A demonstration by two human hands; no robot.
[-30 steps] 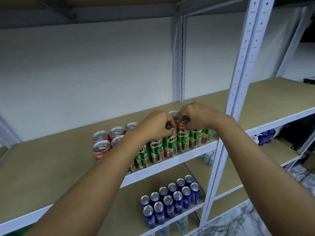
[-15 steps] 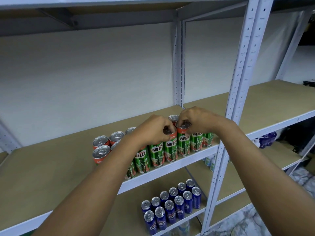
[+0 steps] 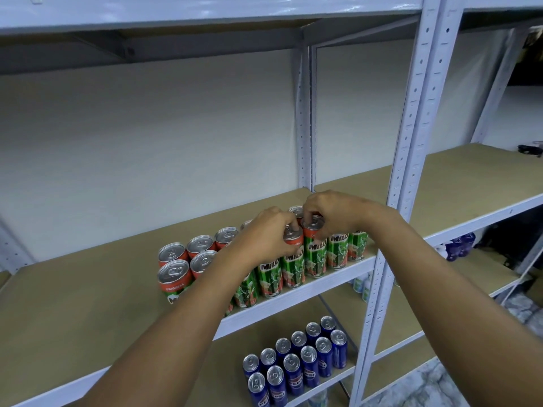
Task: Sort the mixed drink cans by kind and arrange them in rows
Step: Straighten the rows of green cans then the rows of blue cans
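Two Milo cans on our shelf: left hand fingers curl round one can, right hand fingers pinch its neighbour.

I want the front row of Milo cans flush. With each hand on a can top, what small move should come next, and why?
Probably ease the two held cans level with their neighbours. The left hand grips one Milo can by its top, the right hand the next can, both standing in the front row at the shelf edge.
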